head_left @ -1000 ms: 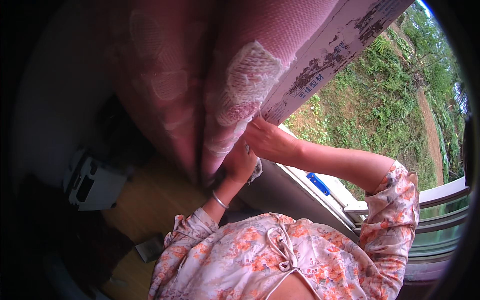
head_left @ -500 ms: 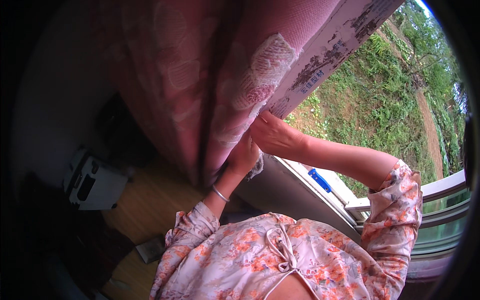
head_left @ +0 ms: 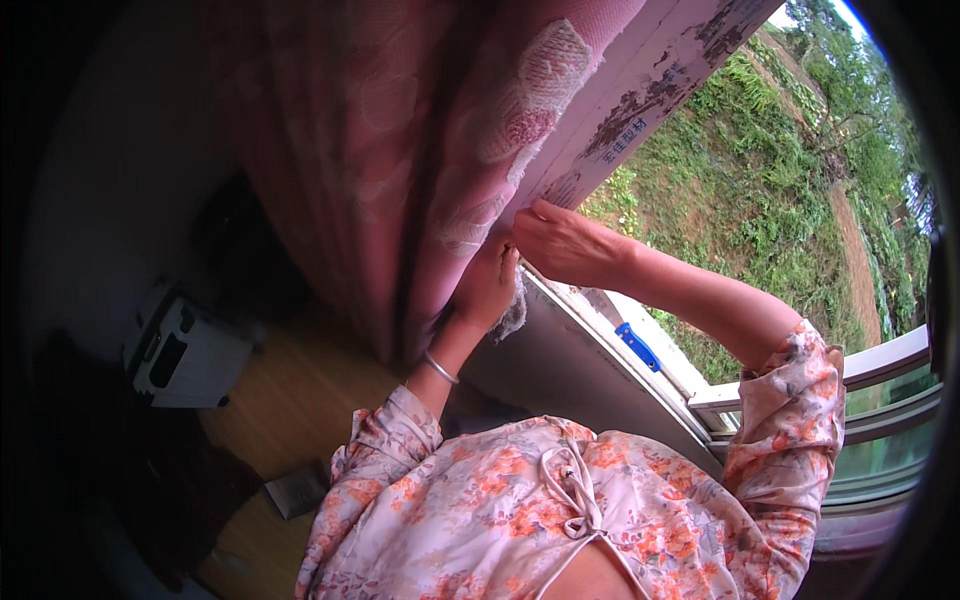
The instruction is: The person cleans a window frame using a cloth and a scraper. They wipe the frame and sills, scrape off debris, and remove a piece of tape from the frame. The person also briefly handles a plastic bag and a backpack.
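My left hand (head_left: 487, 288) grips the pink curtain (head_left: 420, 150) edge, fingers closed on it; my right hand (head_left: 565, 243) pinches the same edge against the window frame (head_left: 640, 95). Both hands have crept up the frame, gathering cloth leftward.

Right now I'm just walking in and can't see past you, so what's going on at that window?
A person in a floral blouse stands at an open window. Both hands are raised to the pink lace curtain: the left hand is closed on the gathered fabric, and the right hand touches its edge beside the peeling white window frame. A blue handle lies on the sill. A white case sits on the wooden floor to the left.
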The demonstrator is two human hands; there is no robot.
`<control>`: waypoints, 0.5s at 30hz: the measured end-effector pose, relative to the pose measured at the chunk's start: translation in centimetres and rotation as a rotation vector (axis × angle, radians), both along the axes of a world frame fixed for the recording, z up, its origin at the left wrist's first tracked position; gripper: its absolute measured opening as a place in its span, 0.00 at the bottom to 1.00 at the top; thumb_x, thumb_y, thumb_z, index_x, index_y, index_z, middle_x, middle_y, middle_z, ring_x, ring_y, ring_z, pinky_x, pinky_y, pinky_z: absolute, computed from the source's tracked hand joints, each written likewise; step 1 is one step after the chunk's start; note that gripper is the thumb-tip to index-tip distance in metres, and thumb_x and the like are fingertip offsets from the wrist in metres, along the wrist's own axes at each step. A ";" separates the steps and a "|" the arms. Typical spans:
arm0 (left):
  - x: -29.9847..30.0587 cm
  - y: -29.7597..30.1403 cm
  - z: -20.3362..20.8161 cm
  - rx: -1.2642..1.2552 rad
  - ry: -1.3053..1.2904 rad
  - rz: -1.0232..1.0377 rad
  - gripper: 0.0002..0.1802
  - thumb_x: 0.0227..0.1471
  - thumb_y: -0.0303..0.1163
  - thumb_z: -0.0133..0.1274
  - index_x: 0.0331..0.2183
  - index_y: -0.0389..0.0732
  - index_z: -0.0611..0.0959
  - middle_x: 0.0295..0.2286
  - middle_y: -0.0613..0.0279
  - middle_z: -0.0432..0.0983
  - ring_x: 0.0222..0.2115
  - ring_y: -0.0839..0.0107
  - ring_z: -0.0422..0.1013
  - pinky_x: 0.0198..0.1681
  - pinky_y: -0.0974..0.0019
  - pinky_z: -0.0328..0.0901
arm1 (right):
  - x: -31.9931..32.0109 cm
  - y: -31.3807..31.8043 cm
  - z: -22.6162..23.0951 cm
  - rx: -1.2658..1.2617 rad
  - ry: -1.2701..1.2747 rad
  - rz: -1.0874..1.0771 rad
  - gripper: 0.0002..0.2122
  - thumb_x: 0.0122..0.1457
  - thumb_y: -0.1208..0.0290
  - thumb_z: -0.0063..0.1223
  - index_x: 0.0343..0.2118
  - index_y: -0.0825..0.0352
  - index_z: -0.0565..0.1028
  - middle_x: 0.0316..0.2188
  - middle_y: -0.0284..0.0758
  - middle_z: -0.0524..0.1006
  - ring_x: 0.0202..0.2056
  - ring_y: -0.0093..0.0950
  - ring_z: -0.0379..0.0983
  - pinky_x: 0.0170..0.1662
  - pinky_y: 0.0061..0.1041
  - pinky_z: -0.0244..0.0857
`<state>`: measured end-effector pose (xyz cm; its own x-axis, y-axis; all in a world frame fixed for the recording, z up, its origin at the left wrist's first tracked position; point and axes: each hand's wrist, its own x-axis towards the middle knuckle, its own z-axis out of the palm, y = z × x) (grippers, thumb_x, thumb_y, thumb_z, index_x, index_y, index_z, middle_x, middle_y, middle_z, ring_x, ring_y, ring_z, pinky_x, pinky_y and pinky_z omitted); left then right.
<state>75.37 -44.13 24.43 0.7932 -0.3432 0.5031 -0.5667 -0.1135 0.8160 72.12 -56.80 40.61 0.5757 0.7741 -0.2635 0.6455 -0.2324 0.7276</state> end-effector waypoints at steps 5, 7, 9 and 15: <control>0.4 -0.4 -1.0 -0.078 -0.080 0.071 0.09 0.59 0.35 0.53 0.40 0.42 0.78 0.31 0.49 0.80 0.30 0.45 0.77 0.30 0.48 0.70 | -1.6 -0.1 -0.9 0.022 -0.034 -0.061 0.07 0.48 0.65 0.53 0.24 0.62 0.77 0.27 0.28 0.71 0.36 0.27 0.64 0.40 0.27 0.57; 0.0 -0.5 -0.9 -0.086 -0.068 0.087 0.09 0.58 0.35 0.55 0.39 0.42 0.78 0.31 0.51 0.81 0.31 0.47 0.78 0.31 0.50 0.70 | -3.0 -0.7 -2.9 0.115 -0.043 -0.135 0.08 0.48 0.66 0.52 0.24 0.65 0.76 0.26 0.30 0.70 0.35 0.28 0.64 0.38 0.27 0.56; -0.6 -0.2 -0.9 -0.038 -0.008 0.117 0.09 0.58 0.35 0.57 0.38 0.42 0.79 0.31 0.52 0.81 0.31 0.49 0.78 0.31 0.52 0.70 | -3.6 -0.7 -4.2 0.218 -0.083 -0.248 0.08 0.48 0.67 0.52 0.28 0.66 0.75 0.27 0.31 0.69 0.35 0.29 0.64 0.37 0.27 0.56; -0.4 -0.6 -2.3 -0.032 0.225 0.058 0.14 0.60 0.41 0.54 0.35 0.40 0.81 0.26 0.52 0.80 0.29 0.51 0.78 0.32 0.55 0.69 | -4.8 -1.4 -8.7 0.487 -0.103 -0.567 0.08 0.51 0.71 0.50 0.33 0.67 0.73 0.32 0.35 0.69 0.39 0.31 0.67 0.38 0.29 0.62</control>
<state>74.97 -44.74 22.15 0.9043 -0.2809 0.3216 -0.3638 -0.1126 0.9246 67.32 -58.20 31.92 0.9237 0.3672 0.1094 0.2658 -0.8197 0.5073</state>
